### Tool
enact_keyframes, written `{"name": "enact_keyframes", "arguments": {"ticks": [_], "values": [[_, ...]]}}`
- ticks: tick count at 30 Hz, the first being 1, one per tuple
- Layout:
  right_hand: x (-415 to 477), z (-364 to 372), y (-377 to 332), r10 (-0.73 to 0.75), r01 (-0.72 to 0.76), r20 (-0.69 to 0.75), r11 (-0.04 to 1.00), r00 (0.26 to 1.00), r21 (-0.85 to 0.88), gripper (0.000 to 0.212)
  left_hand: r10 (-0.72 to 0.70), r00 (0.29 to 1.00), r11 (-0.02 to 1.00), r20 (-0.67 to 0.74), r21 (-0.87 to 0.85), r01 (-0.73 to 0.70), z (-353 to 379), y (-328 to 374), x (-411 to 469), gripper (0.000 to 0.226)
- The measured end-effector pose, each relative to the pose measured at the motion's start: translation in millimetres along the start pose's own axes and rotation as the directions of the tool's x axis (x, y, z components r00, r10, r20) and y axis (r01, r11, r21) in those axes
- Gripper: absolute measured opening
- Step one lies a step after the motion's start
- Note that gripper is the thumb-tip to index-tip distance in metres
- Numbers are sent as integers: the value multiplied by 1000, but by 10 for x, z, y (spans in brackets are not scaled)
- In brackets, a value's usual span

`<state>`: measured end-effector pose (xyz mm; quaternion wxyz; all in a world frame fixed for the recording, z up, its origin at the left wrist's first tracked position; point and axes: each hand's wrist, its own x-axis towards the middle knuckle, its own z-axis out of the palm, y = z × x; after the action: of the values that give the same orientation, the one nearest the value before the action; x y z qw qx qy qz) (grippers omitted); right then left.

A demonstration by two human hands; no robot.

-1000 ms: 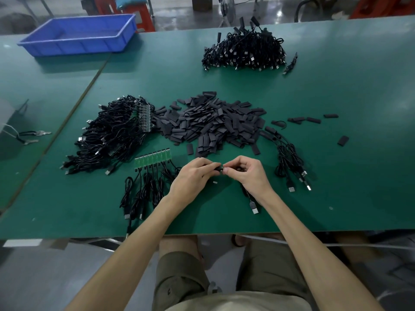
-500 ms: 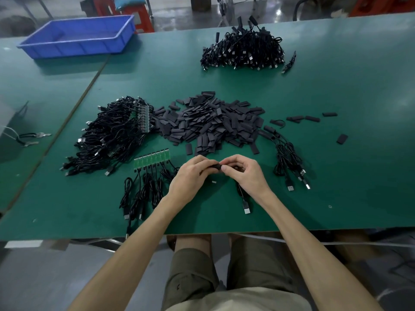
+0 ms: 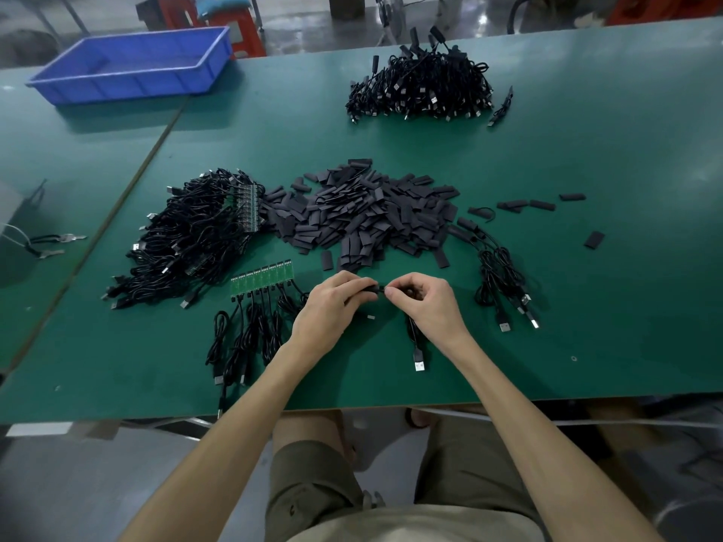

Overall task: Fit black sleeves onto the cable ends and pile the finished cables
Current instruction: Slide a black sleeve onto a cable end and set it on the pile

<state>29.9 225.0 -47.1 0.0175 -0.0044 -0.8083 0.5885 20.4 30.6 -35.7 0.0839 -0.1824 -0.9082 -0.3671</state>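
Slightly leftward since a second ago swings the plug (image 3: 419,363) under my right hand (image 3: 426,307), which pinches the cable (image 3: 412,334) end, while my left hand (image 3: 332,307) pinches the sleeve (image 3: 371,288), lying crosswise against it, near the worktop's (image 3: 587,346) front edge.

Hands: two, left hand (image 3: 332,307) and right hand (image 3: 426,307), meeting at grip.
- Sleeve (image 3: 371,288): one, pinched by left hand.
- Cable (image 3: 418,361): one, held by right hand.
- Sleeve heap (image 3: 364,217): one, just beyond grip; pieces uncountable.
- Loose sleeves (image 3: 594,240): about five, well right of grip.
- Cable heaps: three. Big heap (image 3: 187,244) left of grip, far pile (image 3: 422,88) well beyond it, small bunch (image 3: 500,275) right of it.
- Board strip (image 3: 262,276): one, just left of grip, about eight boards.
- Blue tray (image 3: 133,78): one, far beyond-left of grip.
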Motion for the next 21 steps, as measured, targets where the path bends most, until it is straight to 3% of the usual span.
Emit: {"name": "enact_keyframes", "arguments": {"ticks": [21], "values": [[8, -24, 25, 2, -3, 48, 1000, 999, 30, 6, 131, 991, 984, 40, 112, -135, 2, -8, -16, 26]]}}
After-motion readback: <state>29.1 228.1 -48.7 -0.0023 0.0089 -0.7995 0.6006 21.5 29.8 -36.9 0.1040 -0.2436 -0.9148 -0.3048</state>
